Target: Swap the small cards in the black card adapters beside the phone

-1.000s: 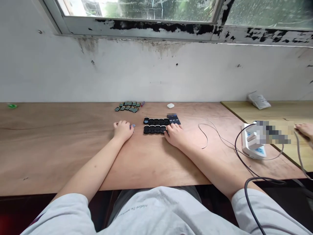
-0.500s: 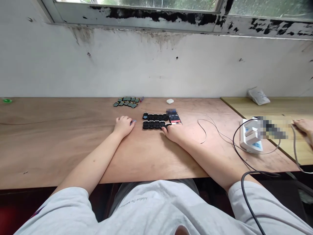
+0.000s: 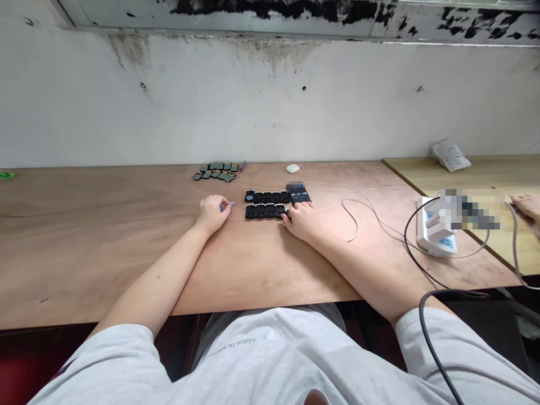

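Observation:
My left hand (image 3: 214,214) rests on the table, its fingertips pinched on a small blue-grey piece (image 3: 228,206). To the right lie two rows of black plastic cases, a back row (image 3: 270,197) and a front row (image 3: 265,211). The leftmost case of the back row has a blue-grey face. My right hand (image 3: 302,221) lies at the right end of the front row, thumb by the end case and fingers spread over the lower edge of a phone (image 3: 300,194). Digits show on the phone's dark screen. What lies under the right palm is hidden.
Several small green-grey screens (image 3: 216,171) lie near the wall beside a purple pen-like item (image 3: 242,166). A white case (image 3: 292,168), a power strip (image 3: 436,236) with cables, and a white packet (image 3: 450,154) are farther right. Another person's hand (image 3: 527,205) is at the right edge.
My view has tilted downward slightly. The phone screen's white and red area no longer shows; digits on dark show instead. My left fingers have shifted around the small piece. Both hands stay near their places.

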The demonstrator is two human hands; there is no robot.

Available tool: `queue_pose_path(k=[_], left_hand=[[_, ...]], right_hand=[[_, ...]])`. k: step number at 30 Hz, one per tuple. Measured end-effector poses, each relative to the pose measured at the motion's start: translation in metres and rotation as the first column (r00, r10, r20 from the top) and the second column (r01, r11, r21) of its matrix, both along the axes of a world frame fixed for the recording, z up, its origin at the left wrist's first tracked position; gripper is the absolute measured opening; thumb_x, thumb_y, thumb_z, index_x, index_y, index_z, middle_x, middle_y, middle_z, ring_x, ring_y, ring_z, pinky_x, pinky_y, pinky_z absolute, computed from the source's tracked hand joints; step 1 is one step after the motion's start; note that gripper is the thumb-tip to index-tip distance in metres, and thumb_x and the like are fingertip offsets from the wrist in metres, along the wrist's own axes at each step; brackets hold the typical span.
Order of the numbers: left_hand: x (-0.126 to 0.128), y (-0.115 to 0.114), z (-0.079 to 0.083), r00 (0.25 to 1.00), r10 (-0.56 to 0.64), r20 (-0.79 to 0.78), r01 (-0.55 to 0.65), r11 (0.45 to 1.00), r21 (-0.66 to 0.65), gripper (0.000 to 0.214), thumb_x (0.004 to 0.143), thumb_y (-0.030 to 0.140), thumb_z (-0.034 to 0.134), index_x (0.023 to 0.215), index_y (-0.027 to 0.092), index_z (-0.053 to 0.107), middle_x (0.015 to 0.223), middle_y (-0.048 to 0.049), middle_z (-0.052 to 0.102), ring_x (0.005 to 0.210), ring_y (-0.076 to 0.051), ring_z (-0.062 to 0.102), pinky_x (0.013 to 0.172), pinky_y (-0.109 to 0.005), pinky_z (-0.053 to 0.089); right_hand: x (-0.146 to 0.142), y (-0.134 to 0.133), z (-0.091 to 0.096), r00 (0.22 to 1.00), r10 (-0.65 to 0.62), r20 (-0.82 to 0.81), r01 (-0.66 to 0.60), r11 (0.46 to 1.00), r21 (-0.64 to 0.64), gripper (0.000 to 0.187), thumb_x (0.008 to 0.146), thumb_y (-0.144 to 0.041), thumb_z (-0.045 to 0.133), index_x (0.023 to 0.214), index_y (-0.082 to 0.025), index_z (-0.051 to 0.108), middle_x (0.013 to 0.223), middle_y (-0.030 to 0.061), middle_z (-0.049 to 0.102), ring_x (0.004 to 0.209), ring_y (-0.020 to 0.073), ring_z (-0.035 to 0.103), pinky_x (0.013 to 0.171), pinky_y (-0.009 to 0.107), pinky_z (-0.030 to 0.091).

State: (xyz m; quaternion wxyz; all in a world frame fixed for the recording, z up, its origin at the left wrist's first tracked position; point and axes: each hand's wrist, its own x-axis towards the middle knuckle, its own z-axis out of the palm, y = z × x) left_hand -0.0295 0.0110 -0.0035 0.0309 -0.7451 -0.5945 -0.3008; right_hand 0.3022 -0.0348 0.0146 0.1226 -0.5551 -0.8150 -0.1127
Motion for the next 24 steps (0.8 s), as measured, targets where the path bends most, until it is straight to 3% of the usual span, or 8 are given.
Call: queue_pose_path(k=[6,9,12,15,19,24], left_hand=[[0.005,-0.008,0.001,0.981,-0.011,0.192,-0.011,0.994,0.109,0.008,0.08,0.023,0.06,0.078,0.023,0.053,0.081,-0.0034,0.063,0.079,-0.02,0.06,0.075,-0.033,0.048],[0.018,-0.017,0.003,0.953,-0.064,0.297,0.036,0.994,0.099,0.017,0.08,0.023,0.059,0.097,0.021,0.061,0.085,-0.0017,0.064,0.075,-0.017,0.059,0.073,-0.03,0.049],[0.035,-0.027,0.007,0.931,-0.166,0.325,0.156,0.986,0.057,0.027,0.083,0.022,0.055,0.106,0.02,0.068,0.09,-0.0028,0.067,0.073,-0.016,0.059,0.072,-0.03,0.05],[0.049,-0.036,0.009,0.921,-0.234,0.313,0.248,0.969,-0.005,0.021,0.085,0.026,0.055,0.097,0.019,0.071,0.088,-0.0037,0.069,0.072,-0.016,0.059,0.071,-0.031,0.051],[0.062,-0.046,0.01,0.88,-0.24,0.41,0.317,0.939,-0.13,0.018,0.086,0.036,0.062,0.094,0.02,0.067,0.079,-0.0012,0.069,0.069,-0.016,0.06,0.068,-0.03,0.052],[0.071,-0.056,0.014,0.841,-0.257,0.476,0.412,0.875,-0.255,0.02,0.085,0.041,0.068,0.087,0.021,0.067,0.079,-0.0006,0.072,0.069,-0.015,0.062,0.067,-0.029,0.052]], right_hand=[[0.0,0.001,0.0,0.99,0.135,0.028,-0.133,0.989,-0.072,0.05,0.107,-0.041,0.043,0.087,-0.014,0.079,0.092,0.016,0.075,0.092,0.0271,0.067,0.089,0.038,0.041],[-0.003,-0.005,0.001,0.959,0.282,0.01,-0.279,0.954,-0.113,0.049,0.106,-0.039,0.045,0.079,-0.015,0.078,0.085,0.0133,0.073,0.083,0.0237,0.065,0.082,0.035,0.042],[-0.006,-0.011,0.0,0.87,0.487,-0.071,-0.492,0.859,-0.144,0.043,0.105,-0.038,0.049,0.08,-0.016,0.076,0.084,0.0107,0.072,0.082,0.021,0.064,0.08,0.032,0.044],[-0.005,-0.012,-0.003,0.736,0.647,-0.2,-0.673,0.731,-0.113,0.024,0.1,-0.022,0.052,0.104,-0.018,0.075,0.1,0.0095,0.071,0.091,0.0203,0.064,0.08,0.029,0.047],[-0.001,-0.005,-0.008,0.672,0.692,-0.264,-0.718,0.696,0.0,0.043,0.092,-0.006,0.048,0.127,-0.023,0.068,0.124,0.0116,0.065,0.109,0.0231,0.06,0.095,0.036,0.049],[0.003,0.001,-0.014,0.691,0.688,-0.221,-0.705,0.71,0.005,0.023,0.096,-0.019,0.06,0.113,-0.025,0.074,0.134,0.0116,0.062,0.116,0.0281,0.054,0.101,0.046,0.048]])
